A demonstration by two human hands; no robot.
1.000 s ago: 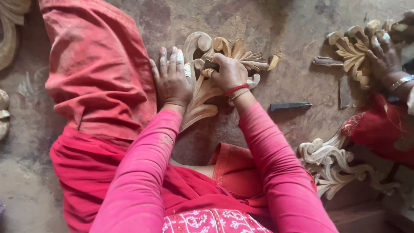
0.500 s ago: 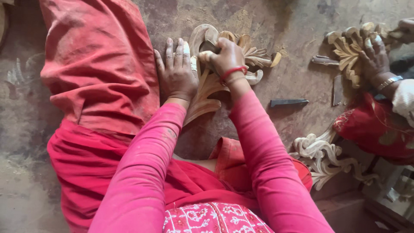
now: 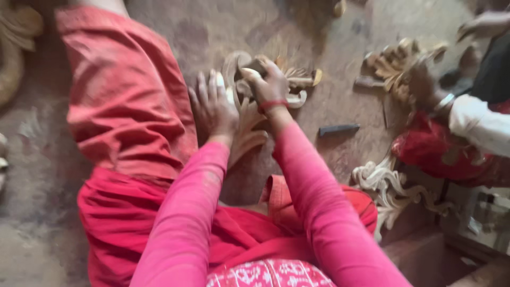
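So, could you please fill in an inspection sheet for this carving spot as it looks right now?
Surface: dusty bare floor.
Job's things: pale carved wood ornament lying on the floor, under both hands.
Clutter: dark chisel-like tool; second carved scroll piece.
Grippers: left hand flat on the ornament; right hand gripping a small block against it.
Cables: nothing seen.
Surroundings: another person's hand on a similar carving.

Carved wooden scroll (image 3: 249,125): middle hidden under both hands. Co-worker's carving (image 3: 396,66): motion-blurred. Co-worker cut off at right edge.
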